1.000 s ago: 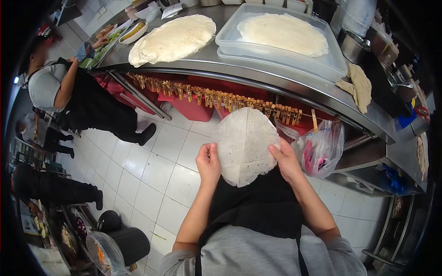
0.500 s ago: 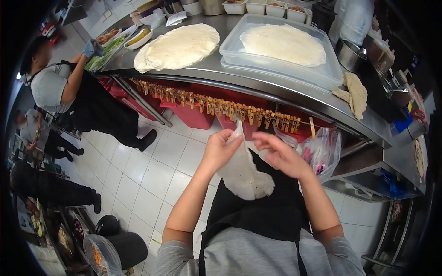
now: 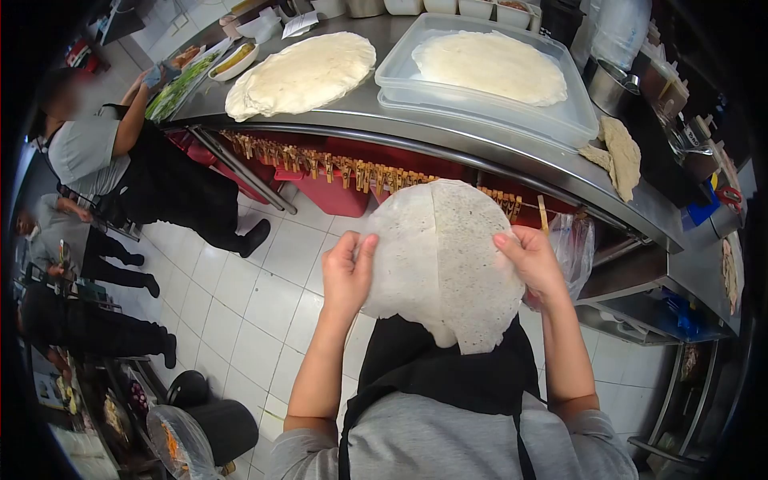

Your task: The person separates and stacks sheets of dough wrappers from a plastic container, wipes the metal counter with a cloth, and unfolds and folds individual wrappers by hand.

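Note:
A thin, pale dough sheet (image 3: 438, 264), roughly round with a ragged lower edge, hangs spread in front of my apron. Down its middle runs a line; the right half looks more speckled. At the sheet's left edge my left hand (image 3: 348, 272) pinches it, thumb on the near side. My right hand (image 3: 532, 260) grips the upper right edge, also thumb in front. Beyond the hands, on the steel counter (image 3: 352, 116), lies a round pile of pale dough sheets (image 3: 304, 76). A similar pile (image 3: 492, 68) rests in a clear plastic tub (image 3: 520, 120).
Crumpled dough (image 3: 620, 160) lies at the counter's right corner. Wooden clothespins (image 3: 328, 164) line a string under the counter edge, above a red bin (image 3: 332, 196). A co-worker (image 3: 96, 156) stands at left by green vegetables (image 3: 180, 88). A black bin (image 3: 224, 428) stands lower left.
The sheet was bunched and hanging from my left hand, with my right hand apart from it. Now it is spread wide between both hands, and my right hand grips its edge.

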### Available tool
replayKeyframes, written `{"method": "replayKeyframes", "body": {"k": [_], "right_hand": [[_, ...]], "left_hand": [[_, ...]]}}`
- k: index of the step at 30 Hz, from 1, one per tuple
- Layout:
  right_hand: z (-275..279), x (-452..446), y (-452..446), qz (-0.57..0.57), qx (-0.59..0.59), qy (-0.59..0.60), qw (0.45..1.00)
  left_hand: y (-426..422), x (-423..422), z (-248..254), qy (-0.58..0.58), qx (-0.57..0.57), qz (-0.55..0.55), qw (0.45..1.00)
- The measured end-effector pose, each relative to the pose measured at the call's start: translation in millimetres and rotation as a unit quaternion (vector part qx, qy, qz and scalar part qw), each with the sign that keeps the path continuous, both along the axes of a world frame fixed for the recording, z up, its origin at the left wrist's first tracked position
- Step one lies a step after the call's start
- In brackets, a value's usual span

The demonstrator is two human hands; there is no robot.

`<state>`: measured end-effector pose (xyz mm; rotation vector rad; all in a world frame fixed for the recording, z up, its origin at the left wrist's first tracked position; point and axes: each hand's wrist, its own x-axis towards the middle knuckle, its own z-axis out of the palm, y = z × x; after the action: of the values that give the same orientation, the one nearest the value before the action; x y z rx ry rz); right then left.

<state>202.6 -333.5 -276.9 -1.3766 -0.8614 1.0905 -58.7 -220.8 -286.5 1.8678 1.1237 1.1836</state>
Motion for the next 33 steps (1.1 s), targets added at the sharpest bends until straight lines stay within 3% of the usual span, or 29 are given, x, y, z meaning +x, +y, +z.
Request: {"method": "replayKeyframes", "body": {"k": [4,7,10,11,13,16,19,21,25,28,33], "right_hand": [[17.0,2.4,-8.9,-0.016,0.032,0.019,0.999],[26.7,-1.5,-8.3,0.017,0.098,-0.037,0.994],[42.8,-7.0,3.0,0.152,0.157,-0.197,0.956],[53.9,-14.0,7.0,0.214,0.175,-0.28,0.92],[64.2,-16.1,8.1,0.248,0.158,-0.276,0.915],[74.1,-8.2,8.9,0.277,0.159,-0.218,0.922],[95.2,-24.0,5.9,0.209,0.095,-0.409,0.883],[78.7,-38.2,16.9,0.138,0.094,-0.427,0.889],[61.9,-41.0,30.5,0.024,0.126,-0.413,0.902],[52.1,-26.9,25.8,0.012,0.131,-0.366,0.921],[54.6,-5.4,9.7,-0.039,0.099,-0.3,0.948]], "left_hand": [[1.1,-17.6,-11.5,0.002,-0.038,0.013,0.999],[3.8,-27.2,-5.6,-0.189,-0.213,-0.184,0.941],[19.2,-23.6,6.6,-0.201,-0.266,-0.32,0.887],[25.5,-18.1,15.1,-0.146,-0.244,-0.329,0.9],[35.9,5.6,29.2,-0.036,-0.2,-0.349,0.915],[39.8,18.2,33.9,0.014,-0.26,-0.315,0.913],[23.2,30.5,44.4,0.103,-0.129,-0.264,0.95],[10.3,34.1,57.0,0.129,-0.056,-0.257,0.956],[6.4,24.2,66.7,0.21,0.114,-0.208,0.948],[12.3,10.1,51.7,0.152,0.173,-0.187,0.955],[17.6,-16.6,48.1,0.119,0.121,-0.122,0.978]]}}
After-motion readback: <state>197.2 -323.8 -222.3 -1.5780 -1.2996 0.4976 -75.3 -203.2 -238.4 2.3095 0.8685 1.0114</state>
